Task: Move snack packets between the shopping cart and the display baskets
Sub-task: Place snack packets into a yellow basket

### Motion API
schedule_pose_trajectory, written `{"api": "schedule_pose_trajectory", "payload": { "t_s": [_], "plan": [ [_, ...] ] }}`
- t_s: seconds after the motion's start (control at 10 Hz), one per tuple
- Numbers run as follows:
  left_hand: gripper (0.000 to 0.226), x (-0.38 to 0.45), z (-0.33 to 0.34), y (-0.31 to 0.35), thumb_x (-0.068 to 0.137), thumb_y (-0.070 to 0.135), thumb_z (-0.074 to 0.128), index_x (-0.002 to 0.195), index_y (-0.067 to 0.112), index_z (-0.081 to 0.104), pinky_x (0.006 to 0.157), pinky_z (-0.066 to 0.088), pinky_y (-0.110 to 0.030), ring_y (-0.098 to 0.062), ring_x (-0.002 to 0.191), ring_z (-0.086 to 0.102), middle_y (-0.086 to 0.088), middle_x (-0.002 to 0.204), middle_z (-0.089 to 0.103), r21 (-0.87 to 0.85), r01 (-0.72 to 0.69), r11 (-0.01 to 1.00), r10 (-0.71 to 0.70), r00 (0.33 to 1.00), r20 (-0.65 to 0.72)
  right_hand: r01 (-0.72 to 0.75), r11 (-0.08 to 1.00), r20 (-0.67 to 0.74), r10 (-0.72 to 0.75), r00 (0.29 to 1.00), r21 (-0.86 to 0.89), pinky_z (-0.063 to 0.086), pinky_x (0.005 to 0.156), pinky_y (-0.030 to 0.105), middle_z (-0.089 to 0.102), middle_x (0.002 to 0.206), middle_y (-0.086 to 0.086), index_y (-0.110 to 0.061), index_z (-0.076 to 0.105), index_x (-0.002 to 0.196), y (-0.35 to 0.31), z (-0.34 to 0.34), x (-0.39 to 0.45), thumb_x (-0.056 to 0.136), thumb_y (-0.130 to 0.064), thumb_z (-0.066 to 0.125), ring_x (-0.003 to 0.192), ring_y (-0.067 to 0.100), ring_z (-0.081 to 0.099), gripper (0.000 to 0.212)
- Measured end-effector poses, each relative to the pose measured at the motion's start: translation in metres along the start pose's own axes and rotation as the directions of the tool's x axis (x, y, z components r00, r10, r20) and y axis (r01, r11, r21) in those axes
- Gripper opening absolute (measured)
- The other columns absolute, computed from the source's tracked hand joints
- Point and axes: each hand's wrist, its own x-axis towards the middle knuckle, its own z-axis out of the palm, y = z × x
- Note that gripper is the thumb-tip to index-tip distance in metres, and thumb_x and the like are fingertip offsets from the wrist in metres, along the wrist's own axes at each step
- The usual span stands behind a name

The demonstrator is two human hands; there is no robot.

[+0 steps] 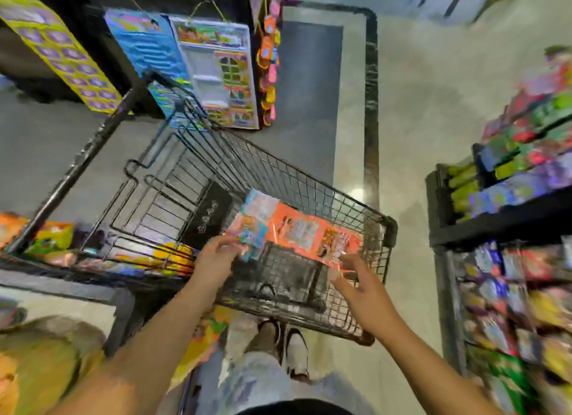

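Hands are reaching over the near end of the wire shopping cart [309, 185]. Left hand [213, 261] is pinching the near-left corner of an orange snack packet strip [297, 228], fingers curled on it. Right hand [360, 286] is hovering at the strip's near-right edge, fingers spread; contact is too blurred to tell. Strip is lying across the cart just beyond both hands. Display baskets [507, 278] are sitting well right of the right hand.

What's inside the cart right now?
Only the orange packets show over the cart, left hand gripping them, right hand open beside. The floor beneath them is hidden.
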Motion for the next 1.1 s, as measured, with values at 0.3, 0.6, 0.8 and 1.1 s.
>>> {"api": "schedule_pose_trajectory", "payload": {
  "t_s": [0.3,0.6,0.8,1.1],
  "plan": [
    [0.01,0.178,0.022,-0.041,0.091,0.023,0.071,0.087,0.02,0.062,0.089,0.046,-0.042,-0.026,0.105,0.055,-0.007,0.098,0.06,-0.197,0.508,0.838,-0.509,0.859,0.05,-0.361,0.92,0.128,0.344,0.93,0.153,0.053,0.076,0.039,0.068,0.114,0.011,-0.023,0.061,0.121,0.0,0.083,0.177,0.097,-0.014,0.07,0.091,0.028,0.067,0.027],
    [0.024,0.293,0.062,-0.125,0.098,0.021,0.062,0.078,0.011,0.052,0.047,0.038,-0.02,-0.016,0.044,0.049,-0.013,0.079,0.048,-0.27,0.681,0.681,-0.7,0.713,0.036,-0.337,0.94,0.161,0.342,0.926,-0.056,0.055,0.088,0.041,0.068,0.132,0.012,-0.014,0.064,0.133,0.016,0.186,0.332,0.095,-0.018,0.074,0.101,0.028,0.065,0.04],
    [0.038,0.328,0.085,-0.139,0.104,0.017,0.054,0.068,0.015,0.045,0.059,0.046,-0.027,-0.018,0.06,0.045,-0.004,0.056,0.053,-0.348,0.677,0.648,-0.724,0.69,-0.006,0.138,0.867,0.231,-0.028,0.973,-0.478,0.043,0.1,0.034,0.061,0.132,0.022,0.001,0.058,0.135,-0.01,0.221,0.416,0.09,-0.012,0.072,0.122,0.038,0.059,0.048],
    [0.039,0.338,0.102,-0.143,0.095,0.046,0.069,0.088,0.01,0.056,0.067,0.056,-0.024,-0.026,0.078,0.059,-0.016,0.099,0.06,-0.267,0.696,0.666,-0.731,0.68,-0.053,0.154,0.595,0.287,0.136,0.948,-0.789,0.048,0.109,0.046,0.044,0.146,0.015,-0.01,0.045,0.143,-0.002,0.258,0.452,0.092,-0.025,0.067,0.134,0.036,0.05,0.057]
  ]
}}
